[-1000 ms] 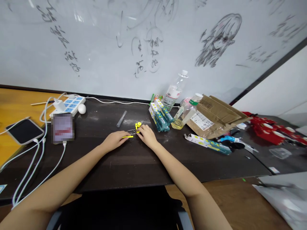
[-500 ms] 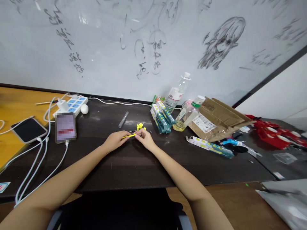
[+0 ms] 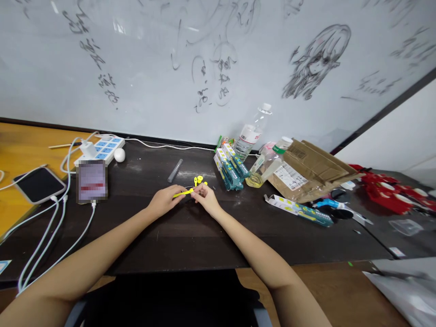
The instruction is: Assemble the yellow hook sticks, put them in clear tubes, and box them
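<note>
Over the dark table, my left hand (image 3: 164, 200) is closed on one end of a thin yellow strip-like piece (image 3: 181, 194). My right hand (image 3: 208, 200) pinches the strip's other end with thumb and fingertips. The piece is too small for me to tell its exact kind. Just beyond my right fingertips are small yellow parts (image 3: 200, 179) with rounded ends, partly hidden by that hand. A clear plastic tube (image 3: 175, 170) lies behind my left hand.
Teal-and-white boxes (image 3: 231, 167) stand right of centre, near bottles (image 3: 248, 138) and a cardboard parcel (image 3: 306, 165). Another teal box (image 3: 298, 210) lies in front of them. Phones (image 3: 40, 185), white cables and a power strip (image 3: 108, 149) occupy the left. A whiteboard (image 3: 143, 91) rises behind.
The yellow strip has tilted slightly, its right end now a little higher, and my right hand has shifted slightly. Both hands keep their hold. The camera view has moved very slightly.
</note>
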A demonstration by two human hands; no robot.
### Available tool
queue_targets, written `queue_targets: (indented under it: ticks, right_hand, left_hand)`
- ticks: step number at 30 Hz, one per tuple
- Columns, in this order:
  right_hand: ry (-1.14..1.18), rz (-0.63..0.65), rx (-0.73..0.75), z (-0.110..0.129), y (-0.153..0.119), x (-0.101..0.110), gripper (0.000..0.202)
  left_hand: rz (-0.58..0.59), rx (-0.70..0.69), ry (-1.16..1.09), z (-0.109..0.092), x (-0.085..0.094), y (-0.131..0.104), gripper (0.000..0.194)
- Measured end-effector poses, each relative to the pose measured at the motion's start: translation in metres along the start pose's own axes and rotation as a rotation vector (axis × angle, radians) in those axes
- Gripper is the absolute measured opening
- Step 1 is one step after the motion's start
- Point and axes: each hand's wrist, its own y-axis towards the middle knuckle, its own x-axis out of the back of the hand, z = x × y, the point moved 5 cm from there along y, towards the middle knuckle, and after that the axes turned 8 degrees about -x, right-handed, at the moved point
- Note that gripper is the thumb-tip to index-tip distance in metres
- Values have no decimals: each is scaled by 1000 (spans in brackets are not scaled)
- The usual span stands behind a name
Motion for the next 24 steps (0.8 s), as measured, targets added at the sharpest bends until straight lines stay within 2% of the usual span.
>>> queue_targets:
  ticks: [6, 10, 15, 19, 24]
  right_hand:
    - [-146, 23, 59, 7, -5, -4, 31]
    - [-194, 49, 87, 10, -9, -9, 26]
    - [-281, 91, 145, 13, -13, -13, 22]
    - [-408, 93, 165, 15, -15, -13, 16]
    - [-526, 120, 267, 18, -18, -15, 12]
  left_hand:
    - [42, -5, -1, 0, -1, 0, 27]
    - [64, 42, 34, -3, -2, -1, 27]
    - [126, -13, 28, -12, -3, 0, 34]
    - [139, -38, -16, -16, -1, 0, 36]
    - [141, -36, -94, -17, -2, 2, 34]
